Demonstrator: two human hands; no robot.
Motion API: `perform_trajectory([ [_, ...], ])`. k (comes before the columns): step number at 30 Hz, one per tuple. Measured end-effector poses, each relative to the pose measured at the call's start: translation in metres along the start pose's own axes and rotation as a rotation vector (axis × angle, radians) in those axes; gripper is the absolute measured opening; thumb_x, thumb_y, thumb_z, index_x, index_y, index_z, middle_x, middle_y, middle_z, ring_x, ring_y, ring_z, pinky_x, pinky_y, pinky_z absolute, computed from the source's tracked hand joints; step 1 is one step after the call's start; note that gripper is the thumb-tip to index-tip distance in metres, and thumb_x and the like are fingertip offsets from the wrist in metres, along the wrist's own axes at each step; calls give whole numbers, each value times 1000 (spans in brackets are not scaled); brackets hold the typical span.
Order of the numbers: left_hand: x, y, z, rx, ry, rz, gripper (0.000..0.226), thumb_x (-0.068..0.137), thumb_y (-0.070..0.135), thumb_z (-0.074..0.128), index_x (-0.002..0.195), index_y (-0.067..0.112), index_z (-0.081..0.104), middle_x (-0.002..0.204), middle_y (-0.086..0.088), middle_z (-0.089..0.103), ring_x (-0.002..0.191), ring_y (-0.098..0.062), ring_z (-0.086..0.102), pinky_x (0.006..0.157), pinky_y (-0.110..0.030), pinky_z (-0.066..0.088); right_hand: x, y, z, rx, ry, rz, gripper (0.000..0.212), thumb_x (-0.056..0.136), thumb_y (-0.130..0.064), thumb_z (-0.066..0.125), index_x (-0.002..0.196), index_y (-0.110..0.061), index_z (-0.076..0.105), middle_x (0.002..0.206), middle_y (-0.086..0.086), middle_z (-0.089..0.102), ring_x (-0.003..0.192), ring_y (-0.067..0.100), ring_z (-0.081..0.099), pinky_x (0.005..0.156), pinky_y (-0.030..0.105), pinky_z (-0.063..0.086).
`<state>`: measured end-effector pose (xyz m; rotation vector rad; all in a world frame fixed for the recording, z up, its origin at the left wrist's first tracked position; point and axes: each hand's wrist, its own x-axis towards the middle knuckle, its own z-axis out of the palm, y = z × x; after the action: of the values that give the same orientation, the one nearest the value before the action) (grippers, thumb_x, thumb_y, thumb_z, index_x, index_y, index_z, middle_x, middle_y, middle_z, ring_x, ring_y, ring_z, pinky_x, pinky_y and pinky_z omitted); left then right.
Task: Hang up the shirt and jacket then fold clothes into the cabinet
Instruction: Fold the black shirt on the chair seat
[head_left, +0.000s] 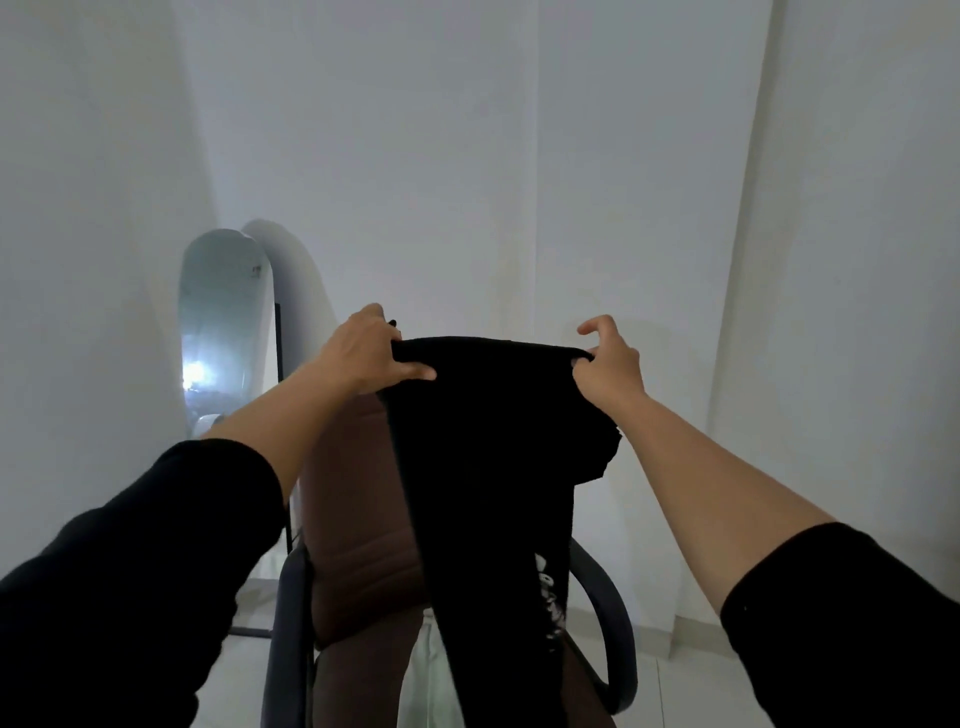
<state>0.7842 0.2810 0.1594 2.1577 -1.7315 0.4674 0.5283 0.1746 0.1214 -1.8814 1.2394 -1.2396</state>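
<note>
I hold a black garment stretched out by its top edge above a brown office chair. My left hand grips the left corner of that edge, thumb lying across the fabric. My right hand pinches the right corner, index finger lifted off. The cloth hangs down in a long strip over the chair's backrest and seat, with a white print showing low on its right side. A pale garment lies on the seat, partly hidden under the black one.
The chair has dark armrests and stands close to white walls. An arched standing mirror with a dark frame leans at the left by the corner. Pale tiled floor shows around the chair.
</note>
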Motion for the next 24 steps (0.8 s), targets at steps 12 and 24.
perform_trajectory([
  [12, 2, 52, -8, 207, -249, 509, 55, 84, 0, 40, 110, 44, 60, 116, 4, 54, 108, -20, 54, 85, -36, 48, -3, 10, -15, 100, 53, 236, 35, 85, -6, 49, 118, -18, 46, 110, 7, 42, 65, 14, 48, 50, 24, 39],
  [24, 6, 78, 3, -355, -270, 74, 38, 96, 18, 40, 133, 17, 52, 145, -8, 44, 133, -26, 39, 107, -31, 29, -33, -7, 2, 531, -413, 183, 17, 93, -15, 53, 110, -18, 54, 97, 7, 63, 75, 16, 59, 65, 26, 46],
])
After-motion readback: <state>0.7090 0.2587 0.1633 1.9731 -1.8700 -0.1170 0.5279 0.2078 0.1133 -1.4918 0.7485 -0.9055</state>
